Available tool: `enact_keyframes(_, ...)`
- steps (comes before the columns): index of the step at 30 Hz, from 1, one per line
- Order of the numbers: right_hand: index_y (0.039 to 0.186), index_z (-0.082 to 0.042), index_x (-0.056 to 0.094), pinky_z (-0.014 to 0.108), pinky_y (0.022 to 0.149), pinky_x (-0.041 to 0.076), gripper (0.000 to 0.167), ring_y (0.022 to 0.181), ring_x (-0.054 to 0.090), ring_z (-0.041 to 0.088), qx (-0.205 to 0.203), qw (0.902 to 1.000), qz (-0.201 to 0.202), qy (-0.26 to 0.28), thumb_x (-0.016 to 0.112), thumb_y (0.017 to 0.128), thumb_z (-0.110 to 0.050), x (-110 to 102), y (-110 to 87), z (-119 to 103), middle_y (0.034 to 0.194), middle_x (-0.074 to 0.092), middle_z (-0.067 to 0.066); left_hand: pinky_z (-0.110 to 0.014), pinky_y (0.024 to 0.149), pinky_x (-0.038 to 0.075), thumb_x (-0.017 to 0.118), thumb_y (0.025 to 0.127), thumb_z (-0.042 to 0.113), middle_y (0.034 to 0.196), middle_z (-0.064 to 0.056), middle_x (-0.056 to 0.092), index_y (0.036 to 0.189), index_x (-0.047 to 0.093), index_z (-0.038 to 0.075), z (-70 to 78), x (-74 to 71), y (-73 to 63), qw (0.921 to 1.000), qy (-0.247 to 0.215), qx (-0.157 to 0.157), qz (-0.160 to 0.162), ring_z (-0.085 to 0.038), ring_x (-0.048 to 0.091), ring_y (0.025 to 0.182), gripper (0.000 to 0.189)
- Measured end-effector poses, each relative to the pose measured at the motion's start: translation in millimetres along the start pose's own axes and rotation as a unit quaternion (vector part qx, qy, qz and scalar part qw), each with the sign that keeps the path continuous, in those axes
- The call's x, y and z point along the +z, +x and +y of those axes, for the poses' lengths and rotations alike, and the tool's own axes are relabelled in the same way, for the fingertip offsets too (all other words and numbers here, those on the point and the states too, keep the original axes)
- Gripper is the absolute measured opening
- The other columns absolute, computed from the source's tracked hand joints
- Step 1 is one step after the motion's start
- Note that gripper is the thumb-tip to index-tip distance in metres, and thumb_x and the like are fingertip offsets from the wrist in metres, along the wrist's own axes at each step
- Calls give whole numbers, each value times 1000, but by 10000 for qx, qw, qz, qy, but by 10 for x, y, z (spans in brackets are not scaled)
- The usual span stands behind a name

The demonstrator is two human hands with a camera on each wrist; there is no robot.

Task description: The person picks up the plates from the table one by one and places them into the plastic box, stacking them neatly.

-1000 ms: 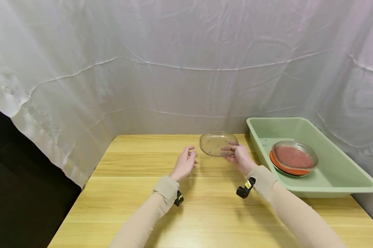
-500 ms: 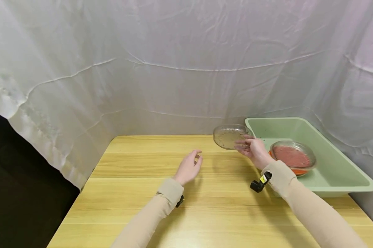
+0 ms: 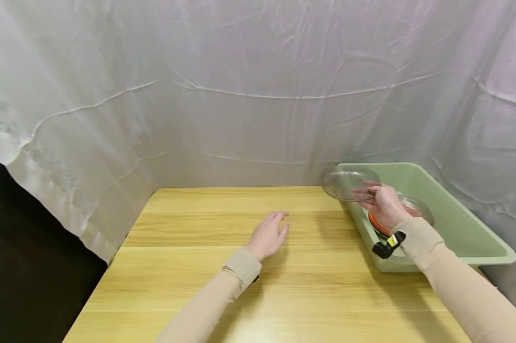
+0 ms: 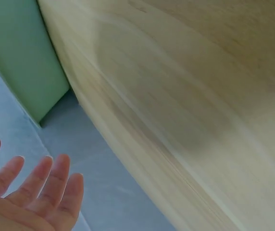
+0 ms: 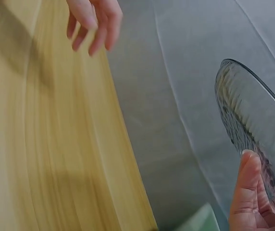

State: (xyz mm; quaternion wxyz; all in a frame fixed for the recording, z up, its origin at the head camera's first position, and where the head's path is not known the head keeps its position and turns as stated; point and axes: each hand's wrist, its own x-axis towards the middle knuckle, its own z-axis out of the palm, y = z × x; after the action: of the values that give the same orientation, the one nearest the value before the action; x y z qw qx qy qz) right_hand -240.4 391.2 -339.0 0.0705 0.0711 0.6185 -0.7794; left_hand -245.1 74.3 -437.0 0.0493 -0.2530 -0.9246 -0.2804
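A clear glass dish [image 3: 340,184] is in the air over the near-left rim of the green tub, gripped at its right side by my right hand [image 3: 385,205]. In the right wrist view, my thumb lies against the ribbed outside of the glass dish [image 5: 243,115]. My left hand [image 3: 267,237] hovers above the table with nothing in it, its fingers loosely extended, as the left wrist view also shows of the left hand [image 4: 36,197]. Inside the tub, partly hidden behind my right hand, another clear glass dish [image 3: 425,209] sits on an orange plate [image 3: 375,224].
The pale green tub [image 3: 472,224] stands on the right of the wooden table [image 3: 189,267]. A grey-white curtain [image 3: 240,128] hangs behind the table and along its sides. Darkness shows past the table's left edge.
My right hand has lifted the glass dish from above the table's back and carried it right, to the tub's rim. My left hand has drifted slightly right.
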Motion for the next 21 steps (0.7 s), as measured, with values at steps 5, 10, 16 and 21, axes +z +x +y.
enact_keyframes(5,148,-19,28,22,80,55,42,87,74,10,81,9980,121,619,18,108,-11,-235,-35,-49,90,77,-6,-44,114,48,42,108,29,148,-10,56,146,49,11,21,35,-11,9997,155,168,21,-28,56,135,43)
enact_keyframes(10,122,-18,39,24,67,58,29,80,76,12,-142,9985,94,515,17,107,-8,-477,-66,-69,86,78,-4,-44,111,50,43,108,27,146,-11,57,145,49,10,33,47,-30,9992,269,297,3,-28,58,132,42)
enact_keyframes(16,121,-21,42,22,63,57,33,77,76,13,-156,9988,292,369,16,106,-6,-743,-84,-79,84,78,-5,-41,109,52,42,108,27,145,-9,57,146,49,12,59,35,-39,9990,325,284,-103,-27,59,130,41)
enact_keyframes(21,117,-21,44,20,59,56,33,74,74,8,-281,9981,546,57,19,104,-3,-940,-104,-31,80,77,-9,-40,108,52,42,108,28,144,-8,58,146,49,14,61,49,-54,9990,323,287,-120,-25,60,130,40)
